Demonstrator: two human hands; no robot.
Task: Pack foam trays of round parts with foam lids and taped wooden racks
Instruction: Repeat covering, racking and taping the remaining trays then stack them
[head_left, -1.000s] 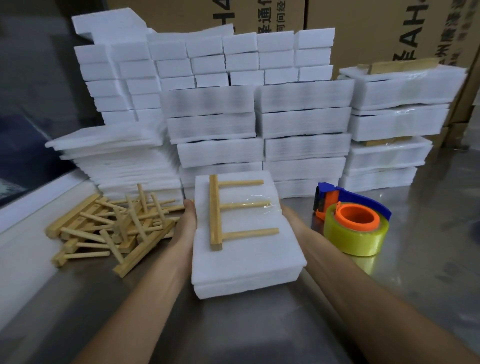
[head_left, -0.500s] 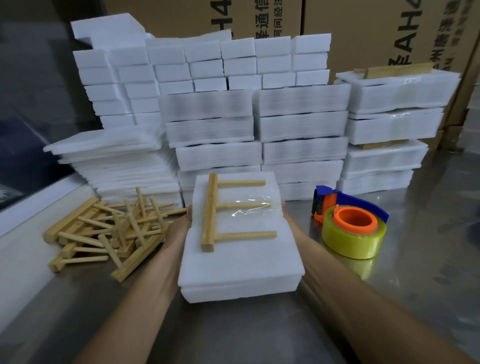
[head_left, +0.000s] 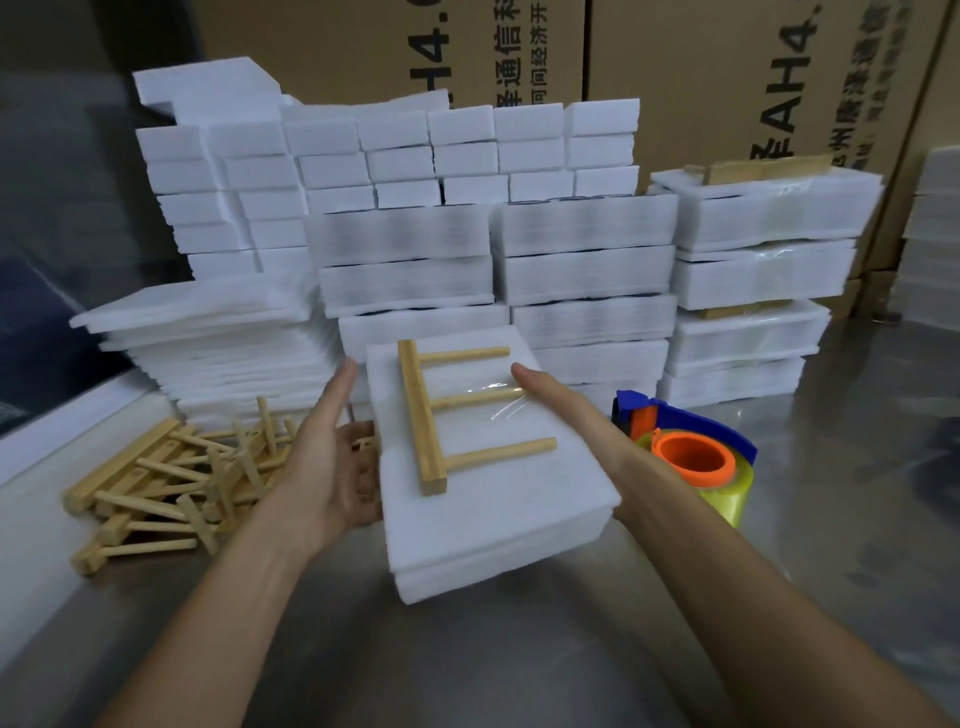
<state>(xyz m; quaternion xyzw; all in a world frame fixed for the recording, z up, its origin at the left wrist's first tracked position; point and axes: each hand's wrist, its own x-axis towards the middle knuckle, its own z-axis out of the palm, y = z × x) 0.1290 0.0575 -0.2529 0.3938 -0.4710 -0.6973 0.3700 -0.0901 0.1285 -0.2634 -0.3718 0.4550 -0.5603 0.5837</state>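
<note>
A white foam pack (head_left: 493, 525), tray and lid together, is lifted above the steel table. An E-shaped wooden rack (head_left: 423, 421) lies on its lid, held down by clear tape across the middle prong. My left hand (head_left: 327, 467) is at the pack's left edge, fingers reaching under it and thumb pointing up, off the foam. At the right edge, my right hand (head_left: 566, 415) grips the pack with the thumb laid on top near the tape and the fingers hidden underneath.
Loose wooden racks (head_left: 171, 478) are piled at the left. A tape dispenser (head_left: 696, 462) with a yellowish roll sits at the right. Behind stand a stack of foam sheets (head_left: 218, 338), stacked foam trays (head_left: 582, 270), finished taped packs (head_left: 763, 223) and cardboard boxes (head_left: 727, 62).
The pack has risen off the table and come toward me. My left thumb has come away from the foam, and my right thumb has moved onto the lid.
</note>
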